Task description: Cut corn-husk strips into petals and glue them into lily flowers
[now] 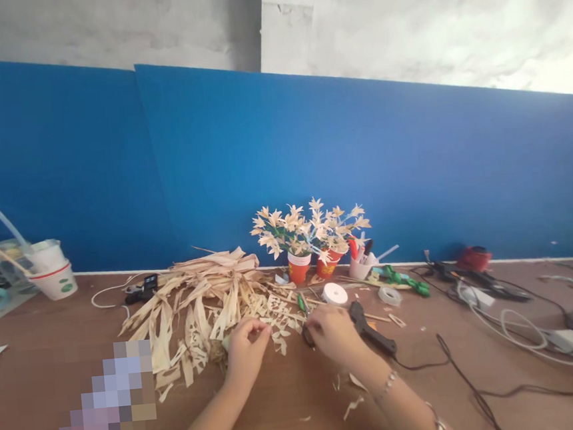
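Observation:
Over the front edge of a pile of dried corn husks, my left hand is closed, thumb and forefinger pinched together; anything between them is too small to make out. My right hand has its fingers curled down beside a small dark-handled tool, partly covered by the fingertips. Whether the hand grips this tool is hidden. Small cut husk petals lie between the two hands. A black glue gun rests just right of my right hand, and a white tape roll is behind it.
Husk flowers stand in two red paper cups against the blue partition. Right of them are a white cup with tools, clear tape and green tape. Black cables cross the right side; paper cups stand left.

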Available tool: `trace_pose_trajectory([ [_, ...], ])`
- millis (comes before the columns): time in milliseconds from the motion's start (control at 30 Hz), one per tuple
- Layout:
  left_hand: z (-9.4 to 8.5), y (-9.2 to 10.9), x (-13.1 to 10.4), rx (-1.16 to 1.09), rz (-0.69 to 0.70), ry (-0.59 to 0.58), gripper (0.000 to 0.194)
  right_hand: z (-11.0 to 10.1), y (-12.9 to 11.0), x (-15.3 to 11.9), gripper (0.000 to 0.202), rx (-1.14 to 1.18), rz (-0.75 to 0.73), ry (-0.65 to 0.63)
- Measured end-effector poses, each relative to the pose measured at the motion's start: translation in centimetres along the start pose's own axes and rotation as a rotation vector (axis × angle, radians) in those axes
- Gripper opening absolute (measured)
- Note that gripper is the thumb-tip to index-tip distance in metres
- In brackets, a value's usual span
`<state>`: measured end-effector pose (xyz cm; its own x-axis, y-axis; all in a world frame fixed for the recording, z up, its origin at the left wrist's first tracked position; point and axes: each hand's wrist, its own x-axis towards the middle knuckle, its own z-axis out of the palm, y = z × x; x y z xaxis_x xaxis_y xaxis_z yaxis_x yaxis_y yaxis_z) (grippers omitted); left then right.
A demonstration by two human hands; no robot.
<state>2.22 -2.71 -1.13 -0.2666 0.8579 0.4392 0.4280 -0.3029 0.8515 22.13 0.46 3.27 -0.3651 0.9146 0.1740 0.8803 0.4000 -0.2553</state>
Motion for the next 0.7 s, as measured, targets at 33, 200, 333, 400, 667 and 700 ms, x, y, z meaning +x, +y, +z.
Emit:
trace_pose_trajectory([
  [33, 0.0, 0.0, 0.0, -0.002, 0.000, 0.000, 0.017, 0.6, -0.8, 0.3, 0.019, 0.028, -0.075, -0.027],
  [200, 0.2, -0.1, 0.0, -0.010, -0.006, -0.013, 0.018, 3.2, -2.4, 1.6, 0.017, 0.061, -0.177, -0.008],
  [333, 0.3, -0.3, -0.1, -0.018, -0.009, -0.014, 0.016, 4.5, -2.0, 2.1, 0.019, 0.140, -0.129, 0.004],
  [400, 0.4, -0.4, -0.1, -0.015, -0.013, -0.018, 0.016, 4.8, -1.8, 2.1, 0.020, 0.163, -0.125, -0.010],
  [667, 0.4, -0.5, -0.1, -0.012, -0.022, -0.032, 0.017, 4.7, -1.9, 1.7, 0.027, 0.173, -0.254, -0.001],
  [700, 0.4, -0.4, -0.1, -0.014, -0.023, -0.031, 0.017, 4.7, -1.8, 1.7, 0.028, 0.179, -0.274, 0.002],
])
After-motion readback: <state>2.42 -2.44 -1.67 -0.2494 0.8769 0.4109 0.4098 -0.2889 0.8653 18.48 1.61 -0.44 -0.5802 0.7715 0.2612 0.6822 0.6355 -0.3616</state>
